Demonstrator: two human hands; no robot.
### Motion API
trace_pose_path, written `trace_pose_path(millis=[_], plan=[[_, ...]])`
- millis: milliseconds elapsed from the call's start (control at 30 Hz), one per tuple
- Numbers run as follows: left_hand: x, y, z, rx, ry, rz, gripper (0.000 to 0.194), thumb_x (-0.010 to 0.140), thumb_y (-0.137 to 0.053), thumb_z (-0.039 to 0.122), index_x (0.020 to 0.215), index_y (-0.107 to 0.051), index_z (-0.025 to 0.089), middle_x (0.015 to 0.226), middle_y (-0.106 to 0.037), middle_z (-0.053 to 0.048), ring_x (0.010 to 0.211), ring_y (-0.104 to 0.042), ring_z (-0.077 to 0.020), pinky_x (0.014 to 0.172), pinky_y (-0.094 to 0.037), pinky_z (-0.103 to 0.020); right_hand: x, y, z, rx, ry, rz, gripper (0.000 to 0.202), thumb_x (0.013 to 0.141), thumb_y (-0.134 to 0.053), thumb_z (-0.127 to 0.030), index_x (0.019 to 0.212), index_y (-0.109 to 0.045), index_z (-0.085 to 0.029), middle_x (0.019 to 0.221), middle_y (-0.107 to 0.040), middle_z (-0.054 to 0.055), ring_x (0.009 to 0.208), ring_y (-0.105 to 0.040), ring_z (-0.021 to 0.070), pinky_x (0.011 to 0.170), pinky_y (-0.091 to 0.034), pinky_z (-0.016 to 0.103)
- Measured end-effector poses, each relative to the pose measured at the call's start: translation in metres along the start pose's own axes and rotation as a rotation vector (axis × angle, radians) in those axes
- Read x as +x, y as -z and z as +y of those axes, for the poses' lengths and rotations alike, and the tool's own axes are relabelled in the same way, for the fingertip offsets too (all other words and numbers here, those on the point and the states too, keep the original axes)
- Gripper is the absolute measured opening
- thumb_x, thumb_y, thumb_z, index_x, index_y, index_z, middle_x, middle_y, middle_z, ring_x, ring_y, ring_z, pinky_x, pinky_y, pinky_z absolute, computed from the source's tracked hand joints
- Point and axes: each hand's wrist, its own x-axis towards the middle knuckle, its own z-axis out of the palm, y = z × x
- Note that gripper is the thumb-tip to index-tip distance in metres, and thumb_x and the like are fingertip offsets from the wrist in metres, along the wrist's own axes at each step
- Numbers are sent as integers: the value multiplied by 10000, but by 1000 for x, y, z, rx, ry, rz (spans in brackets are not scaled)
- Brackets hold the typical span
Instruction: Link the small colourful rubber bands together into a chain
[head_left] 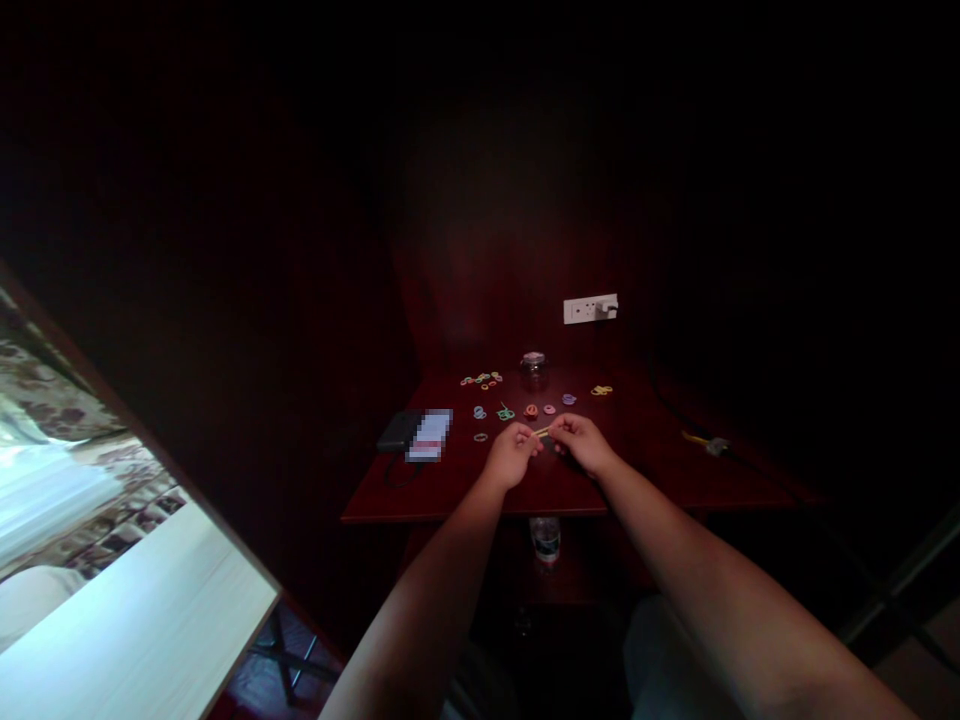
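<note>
A yellow hair tie (541,432) is held between my two hands over the dark red desk. The fingers of my left hand (514,455) pinch one end of it. My right hand (581,442) pinches the other end. Just beyond my hands lie small groups of hair ties sorted by colour: blue (480,412), green (506,413), orange-red (531,411), pink (550,409) and purple (569,399). Yellow hair ties (601,391) lie farther right. Left of my left hand is a dull brownish hair tie (481,437).
Mixed-colour hair ties (484,380) lie near the back, beside a clear lidded jar (533,372). A phone (430,435) and a black case (397,430) are at left. A cable with a connector (716,447) lies right. A wall socket (590,309) and a bottle below (546,543) show.
</note>
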Motion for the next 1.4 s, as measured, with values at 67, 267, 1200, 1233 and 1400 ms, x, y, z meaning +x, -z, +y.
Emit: trace_pose_path(millis=[67, 267, 1200, 1233, 1400], plan=[[0, 0, 0, -10, 0, -8, 127, 762, -510, 271, 776, -497, 145, 680, -619, -22, 573, -533, -83, 548, -387, -194, 1, 1, 1, 37, -14, 30, 228, 656, -594, -372, 665, -500, -165, 488, -505, -38, 416, -437, 81, 426, -316, 201], [-2, 0, 3, -45, -4, -44, 99, 754, -513, 241, 757, -494, 144, 668, -602, -15, 572, -522, -80, 536, -382, -184, 0, 1, 2, -14, -3, -69, 214, 687, -573, -361, 665, -507, -159, 522, -523, -24, 435, -451, 77, 436, -330, 197], [-1, 2, 0, 1, -73, 18, 138, 728, -558, 232, 811, -603, 131, 760, -632, -47, 682, -567, -110, 660, -441, -233, 1, 2, 11, -198, 72, -78, 313, 604, -668, -429, 696, -581, -142, 564, -557, -11, 488, -454, 91, 481, -340, 215], [-1, 2, -1, 4, -75, 16, 143, 730, -555, 233, 817, -604, 131, 763, -633, -48, 683, -566, -111, 660, -441, -234, 1, 2, 11, -200, 78, -78, 310, 606, -668, -423, 698, -577, -142, 566, -555, -12, 490, -452, 90, 482, -337, 214], [0, 2, -3, 12, -76, 8, 151, 732, -553, 230, 829, -607, 128, 761, -631, -50, 678, -566, -113, 646, -442, -232, 2, 2, 10, -247, 104, -82, 290, 619, -655, -414, 657, -551, -147, 523, -494, -33, 474, -409, 81, 466, -310, 204]])
